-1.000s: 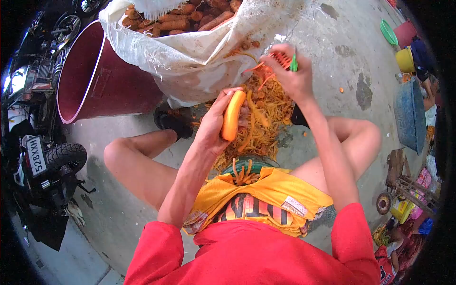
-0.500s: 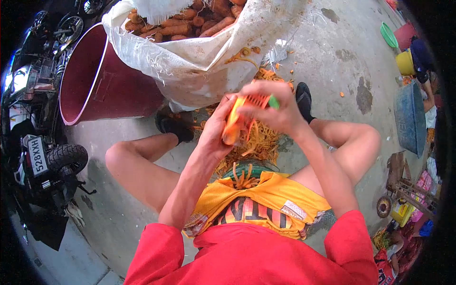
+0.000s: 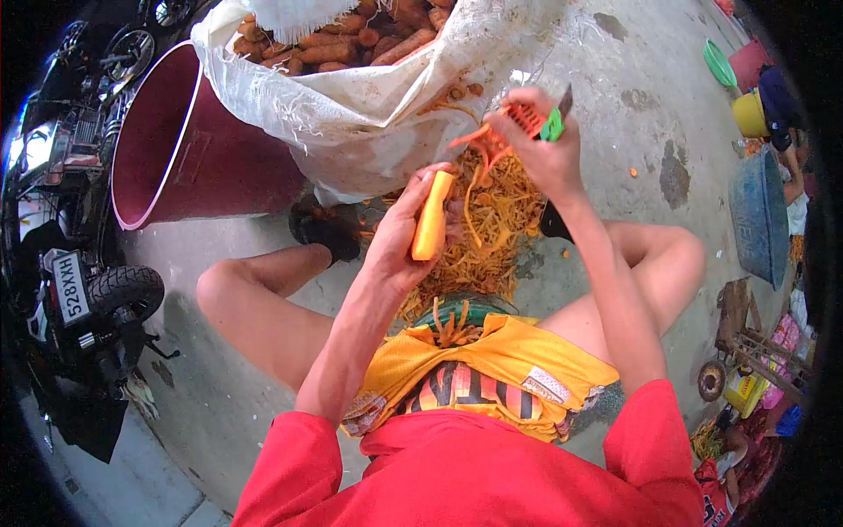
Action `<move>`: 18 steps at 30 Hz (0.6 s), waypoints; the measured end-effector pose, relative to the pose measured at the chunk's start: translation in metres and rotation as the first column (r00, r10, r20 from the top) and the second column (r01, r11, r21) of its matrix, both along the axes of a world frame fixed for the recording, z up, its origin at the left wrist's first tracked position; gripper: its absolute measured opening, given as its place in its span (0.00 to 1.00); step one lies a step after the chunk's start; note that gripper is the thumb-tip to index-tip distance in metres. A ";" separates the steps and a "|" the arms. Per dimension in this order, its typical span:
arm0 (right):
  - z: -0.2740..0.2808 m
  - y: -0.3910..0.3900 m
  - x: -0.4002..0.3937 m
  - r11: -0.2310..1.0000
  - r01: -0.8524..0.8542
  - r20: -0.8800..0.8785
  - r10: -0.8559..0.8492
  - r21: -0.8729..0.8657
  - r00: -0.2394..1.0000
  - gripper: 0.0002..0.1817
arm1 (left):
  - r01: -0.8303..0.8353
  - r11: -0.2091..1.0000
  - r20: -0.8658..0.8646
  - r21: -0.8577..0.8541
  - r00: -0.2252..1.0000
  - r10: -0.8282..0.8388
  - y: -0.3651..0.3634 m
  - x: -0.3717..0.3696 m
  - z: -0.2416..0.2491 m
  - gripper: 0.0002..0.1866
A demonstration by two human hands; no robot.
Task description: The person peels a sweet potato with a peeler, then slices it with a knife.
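My left hand (image 3: 392, 249) is wrapped round a peeled carrot (image 3: 428, 230), its smooth orange side facing up. Farther forward and to the right, my right hand (image 3: 555, 165) grips an orange peeler (image 3: 490, 143) with a ridged handle. A green piece with a dark, blade-like tip (image 3: 553, 125) juts from the same grip. One strip of peel (image 3: 475, 211) dangles below the peeler. Beneath both hands, a heap of carrot peelings (image 3: 505, 206) covers the floor. Close to my lap, thin carrot pieces (image 3: 452, 329) stick up by a green rim (image 3: 479, 309).
A white woven sack (image 3: 351, 132) of unpeeled carrots (image 3: 395, 44) stands ahead, beside a tilted dark red tub (image 3: 233, 171). Motorcycles (image 3: 123, 294) line the left. At right are a blue basin (image 3: 759, 220), a wheeled cart (image 3: 746, 342) and a person (image 3: 781, 114).
My right hand has moved forward and right with the peeler, away from the carrot. The left hand stays nearly in place, the carrot now in plain view.
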State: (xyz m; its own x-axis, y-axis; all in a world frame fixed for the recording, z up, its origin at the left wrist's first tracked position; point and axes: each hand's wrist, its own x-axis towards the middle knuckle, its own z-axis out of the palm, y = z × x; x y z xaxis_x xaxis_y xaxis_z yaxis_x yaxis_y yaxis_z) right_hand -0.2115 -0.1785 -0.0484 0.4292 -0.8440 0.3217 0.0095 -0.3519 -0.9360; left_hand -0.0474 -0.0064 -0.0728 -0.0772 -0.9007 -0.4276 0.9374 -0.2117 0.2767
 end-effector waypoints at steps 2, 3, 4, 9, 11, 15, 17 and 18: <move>0.016 0.031 0.000 0.977 -0.177 -0.020 0.175 -0.117 0.984 0.11 | -0.104 0.985 0.189 0.140 0.979 0.077 -0.012 -0.019 0.039 0.16; 0.021 0.041 0.003 0.912 -0.346 -0.056 0.342 -0.221 0.938 0.10 | -0.105 0.985 0.189 0.135 0.979 0.079 -0.010 -0.017 0.032 0.16; 0.024 0.044 0.008 0.862 -0.355 -0.058 0.360 -0.361 0.931 0.09 | -0.063 0.996 0.135 0.062 0.989 0.054 -0.007 -0.011 0.022 0.16; 0.002 -0.002 0.000 0.989 0.015 -0.134 -0.035 -0.148 0.990 0.11 | 0.057 0.980 -0.120 -0.190 0.990 -0.080 0.005 0.004 -0.015 0.16; 0.009 0.017 0.001 0.988 -0.091 -0.014 0.089 -0.124 0.996 0.10 | 0.022 0.994 -0.084 -0.103 0.996 -0.031 -0.002 -0.008 0.013 0.16; 0.009 0.034 0.008 0.927 -0.289 -0.025 0.292 -0.241 0.956 0.09 | -0.134 0.935 0.080 0.329 0.990 0.114 -0.009 -0.018 0.040 0.17; 0.005 0.016 0.003 0.983 -0.150 0.004 0.151 -0.107 0.988 0.10 | 0.044 0.998 -0.106 -0.046 0.993 -0.049 0.005 0.001 -0.011 0.17; 0.007 0.007 0.000 0.989 -0.106 -0.028 0.104 -0.102 0.994 0.10 | 0.065 0.988 -0.197 -0.142 0.976 -0.093 0.002 0.000 -0.013 0.17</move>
State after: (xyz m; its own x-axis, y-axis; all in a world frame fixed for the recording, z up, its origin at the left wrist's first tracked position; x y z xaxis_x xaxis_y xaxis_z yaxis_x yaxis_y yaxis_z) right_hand -0.2120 -0.1717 -0.0411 0.5221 -0.7564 0.3940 0.0306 -0.4450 -0.8950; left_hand -0.0470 -0.0042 -0.0860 -0.2228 -0.9362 -0.2718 0.9586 -0.2611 0.1133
